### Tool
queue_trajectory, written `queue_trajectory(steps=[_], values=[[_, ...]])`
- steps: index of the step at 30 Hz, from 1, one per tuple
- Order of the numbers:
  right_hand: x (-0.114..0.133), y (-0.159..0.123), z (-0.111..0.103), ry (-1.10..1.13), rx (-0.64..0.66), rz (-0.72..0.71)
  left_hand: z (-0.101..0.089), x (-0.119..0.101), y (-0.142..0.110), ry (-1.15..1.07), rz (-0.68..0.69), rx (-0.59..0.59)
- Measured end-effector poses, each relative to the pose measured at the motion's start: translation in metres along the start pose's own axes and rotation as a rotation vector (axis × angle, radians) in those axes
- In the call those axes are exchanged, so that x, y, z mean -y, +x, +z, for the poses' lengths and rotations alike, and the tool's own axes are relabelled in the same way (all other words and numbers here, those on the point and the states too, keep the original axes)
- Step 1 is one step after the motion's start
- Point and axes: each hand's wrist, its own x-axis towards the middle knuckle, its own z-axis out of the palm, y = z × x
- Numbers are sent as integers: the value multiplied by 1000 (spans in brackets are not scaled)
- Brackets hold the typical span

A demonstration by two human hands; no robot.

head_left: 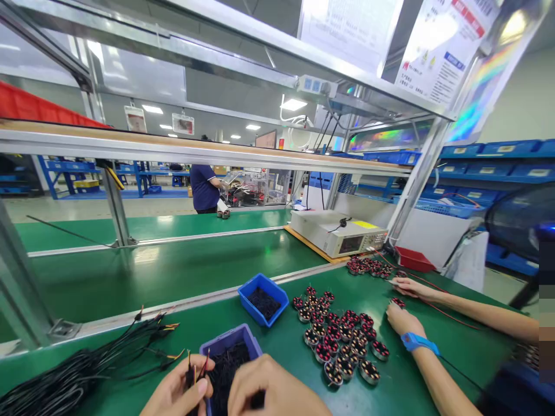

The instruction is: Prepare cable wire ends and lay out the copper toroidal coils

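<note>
My left hand [180,388] is at the bottom edge, fingers pinched on a few short black wires [193,370] with red and yellow tips. My right hand [271,388] is closed beside it over the near blue bin [234,346], which holds small dark parts; what it grips is a small dark piece I cannot make out. A second blue bin [263,300] of dark parts sits just beyond. To the right lie several round red-and-copper wound coils [342,338] grouped on the green mat.
A co-worker's two hands [403,318], one wrist with a blue band, handle coils at the right. A bundle of black wires [82,361] lies at left. A beige test instrument [338,231], a red tray [414,260] and more coils sit behind. Another person stands far back.
</note>
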Motion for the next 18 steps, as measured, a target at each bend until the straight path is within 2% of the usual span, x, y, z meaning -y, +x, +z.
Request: queue_trajectory(steps=[5, 9, 14, 18], values=[[5, 12, 23, -148, 157, 50, 17, -21, -9, -247, -46, 42], [9, 22, 42, -219, 248, 64, 26, -40, -16, -215, -100, 43], [6, 21, 38, -239, 270, 87, 24, -38, -15, -159, -124, 25], [3, 14, 30, -87, 197, 128, 23, -35, -13, -128, -146, -12]])
